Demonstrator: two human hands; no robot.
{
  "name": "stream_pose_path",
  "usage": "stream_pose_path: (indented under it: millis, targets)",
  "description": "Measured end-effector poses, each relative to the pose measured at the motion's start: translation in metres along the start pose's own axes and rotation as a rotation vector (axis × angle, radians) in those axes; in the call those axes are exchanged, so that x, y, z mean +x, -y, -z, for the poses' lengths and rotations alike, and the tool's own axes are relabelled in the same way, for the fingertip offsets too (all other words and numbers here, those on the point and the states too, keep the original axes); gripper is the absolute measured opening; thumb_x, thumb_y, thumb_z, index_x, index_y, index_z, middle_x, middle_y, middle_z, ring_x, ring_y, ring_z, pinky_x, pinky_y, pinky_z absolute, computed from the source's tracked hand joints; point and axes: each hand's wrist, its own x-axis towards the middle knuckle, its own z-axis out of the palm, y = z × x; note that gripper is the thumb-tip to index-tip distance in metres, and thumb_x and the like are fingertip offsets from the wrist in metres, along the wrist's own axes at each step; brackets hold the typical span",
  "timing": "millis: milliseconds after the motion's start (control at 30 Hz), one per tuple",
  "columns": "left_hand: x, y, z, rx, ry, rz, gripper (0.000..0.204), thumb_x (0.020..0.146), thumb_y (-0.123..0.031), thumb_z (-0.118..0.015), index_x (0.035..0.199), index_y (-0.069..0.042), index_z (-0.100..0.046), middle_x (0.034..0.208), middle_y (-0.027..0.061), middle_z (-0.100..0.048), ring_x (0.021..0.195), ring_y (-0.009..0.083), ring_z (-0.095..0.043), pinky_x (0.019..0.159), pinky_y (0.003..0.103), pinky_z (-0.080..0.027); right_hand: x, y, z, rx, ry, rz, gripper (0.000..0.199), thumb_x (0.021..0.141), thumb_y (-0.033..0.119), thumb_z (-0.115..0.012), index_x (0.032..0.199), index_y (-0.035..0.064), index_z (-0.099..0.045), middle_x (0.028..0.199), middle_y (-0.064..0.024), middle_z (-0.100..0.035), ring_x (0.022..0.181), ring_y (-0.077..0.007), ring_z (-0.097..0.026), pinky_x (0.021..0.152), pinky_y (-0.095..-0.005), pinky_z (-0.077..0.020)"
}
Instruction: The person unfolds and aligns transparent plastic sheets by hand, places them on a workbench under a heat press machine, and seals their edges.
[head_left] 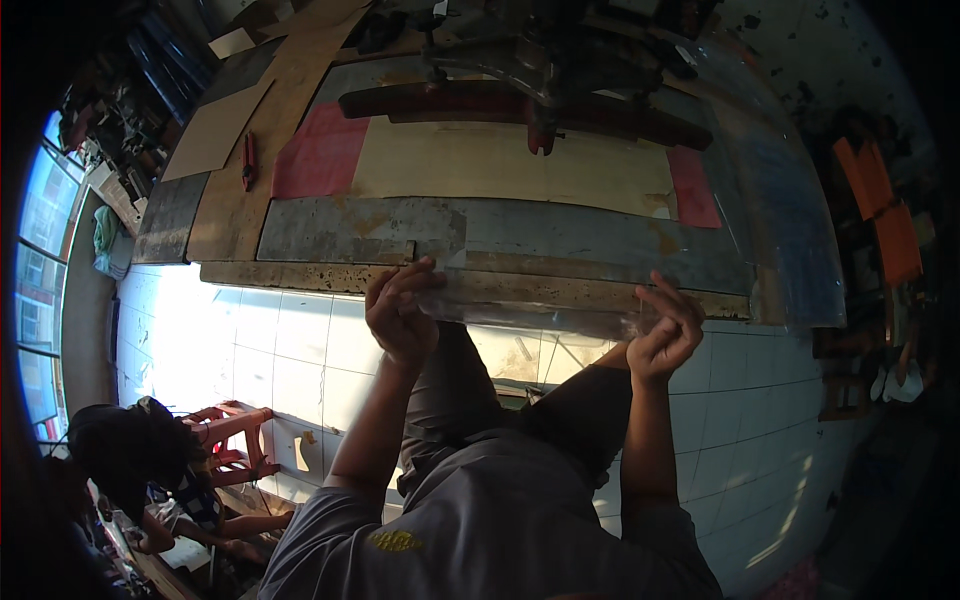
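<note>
A strip of clear plastic film stretches between my two hands, just in front of the bench's near edge. Its left end is pinched in my left hand, and my right hand grips the other end with some fingers raised. Behind the film, the worn grey bench top carries a long cream sheet. A red piece lies at the sheet's left end and another red piece at its right. Above them spans a dark red bar mounted on a metal machine.
A red cutter knife lies on the bench's left, beside cardboard sheets. More clear sheeting hangs over the right end. At lower left, another person is near a red stool. Orange panels stand far right.
</note>
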Motion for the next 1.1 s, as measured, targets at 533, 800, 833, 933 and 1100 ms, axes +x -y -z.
stream_pose_path:
  millis: [533, 800, 833, 933, 1100]
  targets:
    - [-0.01, 0.004, 0.006, 0.012, -0.018, 0.078, 0.011, 0.115, -0.024, -0.036, 0.118, -0.014, -0.032, 0.093, 0.0106, -0.078, 0.099, 0.031, -0.077, 0.098, 0.049, -0.051, 0.022, -0.002, -0.003, 0.083, 0.142, -0.047, 0.018, 0.106, 0.011, -0.05, 0.116, 0.0118, -0.065, 0.113, -0.0016, -0.079, 0.085, -0.0212, -0.076, 0.08, -0.0364, -0.0577]
    - [-0.015, 0.011, 0.003, 0.047, -0.007, 0.027, 0.01, 0.115, -0.023, -0.036, 0.118, -0.015, -0.032, 0.1, 0.0103, -0.08, 0.105, 0.03, -0.077, 0.101, 0.047, -0.048, 0.007, -0.008, -0.005, -0.133, 0.13, 0.0, 0.033, 0.1, 0.011, -0.046, 0.108, 0.018, -0.078, 0.112, 0.0007, -0.08, 0.078, -0.0209, -0.076, 0.088, -0.0365, -0.0587]
    - [-0.015, 0.009, 0.007, 0.047, -0.011, 0.022, 0.01, 0.115, -0.023, -0.036, 0.118, -0.015, -0.032, 0.1, 0.0103, -0.08, 0.105, 0.03, -0.077, 0.101, 0.047, -0.048, 0.004, -0.008, -0.003, -0.146, 0.132, 0.011, 0.034, 0.099, 0.012, -0.046, 0.107, 0.018, -0.078, 0.111, 0.0009, -0.08, 0.079, -0.0205, -0.076, 0.087, -0.0365, -0.0586]
    - [-0.013, 0.004, 0.01, 0.094, 0.087, 0.075, 0.01, 0.115, -0.024, -0.036, 0.113, -0.016, -0.031, 0.102, 0.0092, -0.08, 0.107, 0.0289, -0.076, 0.104, 0.045, -0.045, -0.011, -0.009, -0.002, -0.094, 0.179, 0.076, 0.024, 0.111, 0.018, -0.031, 0.107, 0.0084, -0.053, 0.109, -0.0081, -0.08, 0.108, -0.0288, -0.076, 0.087, -0.0388, -0.0544]
    - [-0.015, 0.01, -0.005, 0.113, -0.012, 0.013, 0.011, 0.115, -0.025, -0.036, 0.112, -0.016, -0.031, 0.1, 0.0061, -0.081, 0.104, 0.0255, -0.077, 0.1, 0.041, -0.044, -0.018, -0.021, -0.03, -0.056, -0.024, 0.166, 0.022, 0.108, 0.013, -0.031, 0.106, 0.0086, -0.052, 0.112, -0.0059, -0.079, 0.105, -0.0268, -0.076, 0.077, -0.0374, -0.0571]
